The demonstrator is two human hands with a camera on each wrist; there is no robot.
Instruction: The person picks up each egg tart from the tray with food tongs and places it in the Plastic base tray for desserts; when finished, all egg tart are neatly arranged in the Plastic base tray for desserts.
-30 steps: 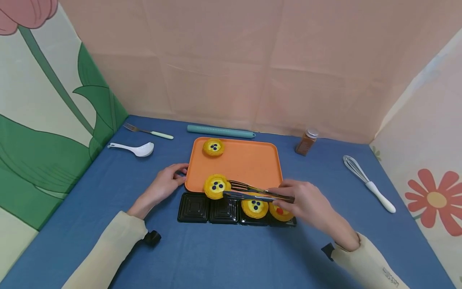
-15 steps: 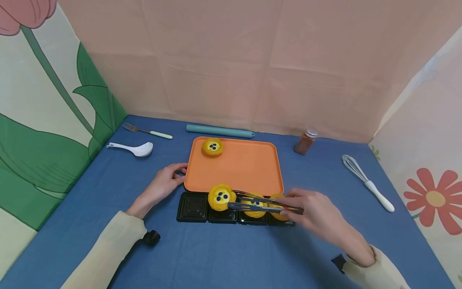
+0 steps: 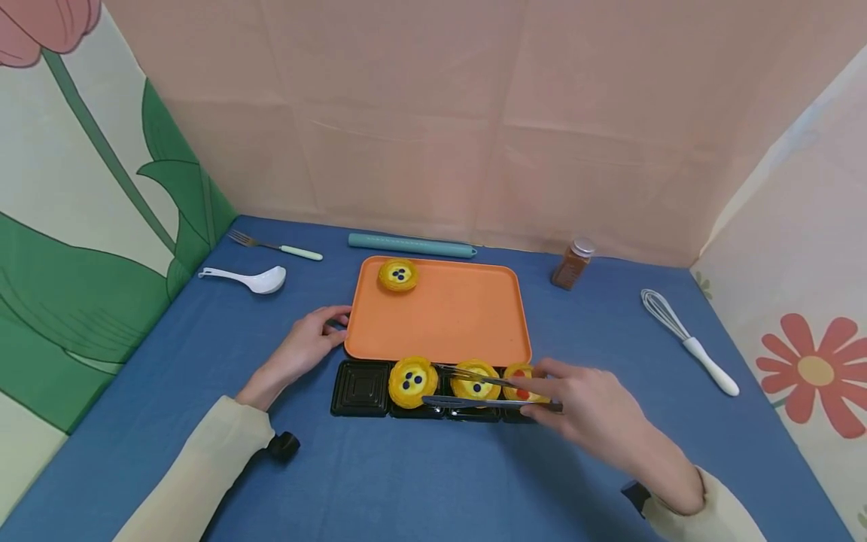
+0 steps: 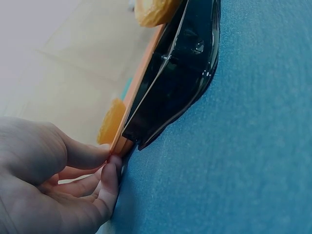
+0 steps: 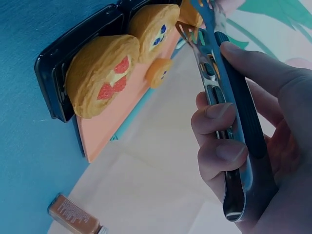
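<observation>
My left hand [image 3: 310, 339] pinches the left edge of an orange tray [image 3: 467, 309], thumb above and fingers below in the left wrist view. In my right hand [image 3: 585, 399] I hold metal tongs [image 5: 239, 97] with dark grips. Their arms stand apart, tips at the right side of a blueberry-topped egg tart [image 3: 412, 382]. That tart sits in the second compartment from the left of a black plastic container [image 3: 361, 389]. To its right are another blueberry tart [image 3: 476, 370] and a red-topped tart [image 5: 102, 78], partly behind the tongs and hand. One more blueberry tart [image 3: 398, 275] lies on the tray.
A teal rolling pin [image 3: 412, 245] lies behind the tray. A fork [image 3: 278, 246] and a white ladle [image 3: 250, 279] are at the back left. A spice jar [image 3: 572, 265] stands at the back right, with a whisk [image 3: 691, 342] farther right.
My right hand has brought the tart down from over the tray's front edge into the container's second compartment. The tongs have spread wider. My left hand stays at the tray.
</observation>
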